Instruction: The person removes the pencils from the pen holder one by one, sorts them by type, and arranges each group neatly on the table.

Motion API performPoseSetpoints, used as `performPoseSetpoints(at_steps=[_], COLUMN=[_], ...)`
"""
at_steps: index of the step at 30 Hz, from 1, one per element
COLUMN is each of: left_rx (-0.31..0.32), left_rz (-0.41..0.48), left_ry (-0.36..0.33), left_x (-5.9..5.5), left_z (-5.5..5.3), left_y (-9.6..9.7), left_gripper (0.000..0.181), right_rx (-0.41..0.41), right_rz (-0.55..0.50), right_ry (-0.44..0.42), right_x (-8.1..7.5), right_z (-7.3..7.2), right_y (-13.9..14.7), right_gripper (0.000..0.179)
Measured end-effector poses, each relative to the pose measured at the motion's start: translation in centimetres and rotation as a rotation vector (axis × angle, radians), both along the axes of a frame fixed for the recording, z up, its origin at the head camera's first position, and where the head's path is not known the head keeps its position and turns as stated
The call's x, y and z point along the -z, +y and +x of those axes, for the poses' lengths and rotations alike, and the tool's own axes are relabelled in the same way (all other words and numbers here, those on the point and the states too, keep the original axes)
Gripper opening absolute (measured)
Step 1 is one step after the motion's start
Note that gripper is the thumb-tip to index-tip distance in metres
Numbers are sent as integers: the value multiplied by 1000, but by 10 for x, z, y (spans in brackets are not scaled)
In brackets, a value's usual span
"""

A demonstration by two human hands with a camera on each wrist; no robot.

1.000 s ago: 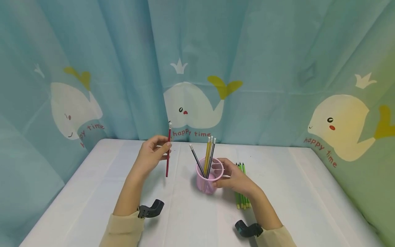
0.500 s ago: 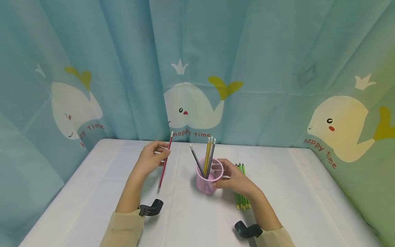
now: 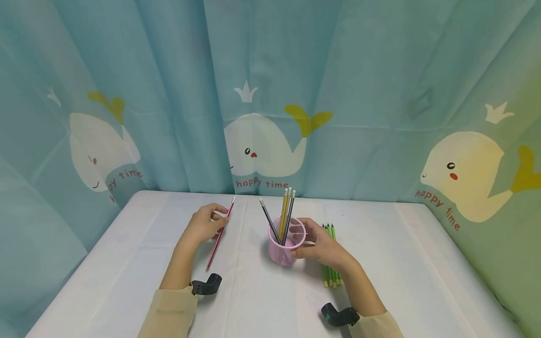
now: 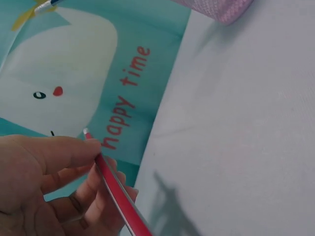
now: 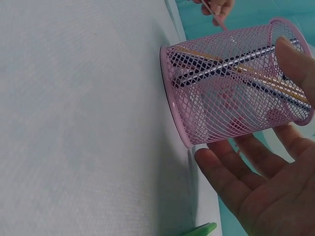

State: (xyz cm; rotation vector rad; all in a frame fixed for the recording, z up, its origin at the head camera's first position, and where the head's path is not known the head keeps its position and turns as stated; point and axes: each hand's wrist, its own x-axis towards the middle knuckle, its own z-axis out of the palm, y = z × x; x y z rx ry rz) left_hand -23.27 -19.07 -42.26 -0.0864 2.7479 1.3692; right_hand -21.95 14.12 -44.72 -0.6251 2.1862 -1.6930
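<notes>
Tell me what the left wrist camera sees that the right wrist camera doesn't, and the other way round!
Only the left wrist view: the words "happy time" and the whale's eye on the curtain.

Only the right wrist view: the right hand and a bit of green pencil.

Both: the left hand pinching the red pencil, the pink cup (just part of it in the left view), the white table and the curtain.

Plain beige, the left sleeve [image 3: 169,311] and right sleeve [image 3: 377,325] are ending partway down the arms, while a black left wrist device [image 3: 208,284] and a matching right wrist device [image 3: 338,315], both elbow-shaped, are sitting against the fabric.
</notes>
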Motion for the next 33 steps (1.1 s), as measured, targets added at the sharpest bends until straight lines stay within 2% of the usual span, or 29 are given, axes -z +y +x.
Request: performPoseSetpoints(at_steps=[7, 16, 24, 33], left_rx=[-10, -28, -39, -78], left_rz=[27, 10, 20, 16], left_ry=[-48, -94, -122, -172], left_x=[8, 17, 22, 27], left_z=[-2, -1, -1, -3], left_y=[-2, -5, -7, -9], left_gripper=[28, 30, 34, 37], right_rx=[1, -2, -1, -5], right_rz=[-1, -13, -3, -3], right_ry=[-3, -9, -14, -13], right_x=[1, 2, 1, 2], right_z=[0, 0, 0, 0], right_y=[0, 0, -1, 0], right_gripper=[77, 77, 77, 77])
